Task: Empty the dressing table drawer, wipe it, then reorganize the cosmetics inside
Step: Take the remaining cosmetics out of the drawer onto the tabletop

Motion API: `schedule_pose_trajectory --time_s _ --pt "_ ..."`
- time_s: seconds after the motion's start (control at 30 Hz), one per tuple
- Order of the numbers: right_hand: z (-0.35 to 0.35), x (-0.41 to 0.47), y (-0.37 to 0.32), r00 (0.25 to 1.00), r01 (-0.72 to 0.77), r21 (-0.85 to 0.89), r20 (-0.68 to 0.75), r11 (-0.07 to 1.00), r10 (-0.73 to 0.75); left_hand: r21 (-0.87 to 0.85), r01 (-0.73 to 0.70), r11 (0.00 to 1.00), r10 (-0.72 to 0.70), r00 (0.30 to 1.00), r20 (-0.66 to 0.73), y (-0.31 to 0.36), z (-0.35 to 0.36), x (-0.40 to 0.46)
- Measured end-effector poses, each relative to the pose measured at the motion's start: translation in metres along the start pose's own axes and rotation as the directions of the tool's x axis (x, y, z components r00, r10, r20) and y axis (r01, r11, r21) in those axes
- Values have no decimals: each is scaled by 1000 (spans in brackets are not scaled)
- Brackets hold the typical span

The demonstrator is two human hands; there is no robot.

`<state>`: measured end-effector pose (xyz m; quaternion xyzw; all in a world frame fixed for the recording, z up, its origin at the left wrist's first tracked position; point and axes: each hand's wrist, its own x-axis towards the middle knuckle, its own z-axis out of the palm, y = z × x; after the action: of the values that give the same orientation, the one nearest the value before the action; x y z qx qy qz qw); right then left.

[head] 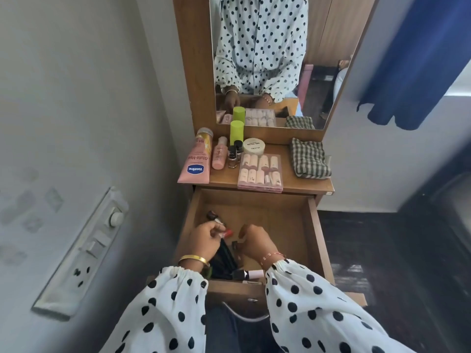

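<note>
The wooden drawer (316, 235) is pulled out under the dressing table top (305, 184). Both hands are down inside it, at its left front. My left hand (204, 238) is closed on small cosmetics, with a red-capped lipstick (227, 233) at its fingertips. My right hand (254, 242) is curled over a small dark item; whether it grips it is unclear. More small cosmetics lie in the drawer: a dark bottle (212, 215) at the left, dark pencils (224, 261) between my wrists, a pink-capped tube (254, 273) by the front wall.
On the top stand a pink Vaseline tube (195, 161), a pink bottle (219, 154), a green bottle (237, 131), two small nail polishes (235, 152), a white jar (253, 146), a box of press-on nails (261, 171) and a checked cloth (309, 159). A mirror (267, 47) is behind; a switchboard (84, 250) on the left wall.
</note>
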<state>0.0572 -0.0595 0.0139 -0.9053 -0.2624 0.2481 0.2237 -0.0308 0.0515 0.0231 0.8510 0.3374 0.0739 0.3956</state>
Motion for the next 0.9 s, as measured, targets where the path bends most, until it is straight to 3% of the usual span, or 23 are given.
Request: schedule_pose_trajectory --time_s 0.1,0.2,0.33,0.6,0.9 --pt "4 0 -1 997 14 -93 75 996 -7 180 -90 980 65 988 143 -1 4 -4" --pt "4 0 1 996 9 -91 94 996 -1 378 -246 893 153 954 259 0 9 -6" --pt "2 0 3 993 -6 -56 116 998 12 550 -324 770 133 924 359 4 13 -7" --pt "1 1 5 985 -41 -132 158 990 62 610 -367 702 120 905 407 11 14 -5" --pt "1 1 19 976 -115 -99 174 988 131 649 -390 653 138 904 405 11 11 -3"
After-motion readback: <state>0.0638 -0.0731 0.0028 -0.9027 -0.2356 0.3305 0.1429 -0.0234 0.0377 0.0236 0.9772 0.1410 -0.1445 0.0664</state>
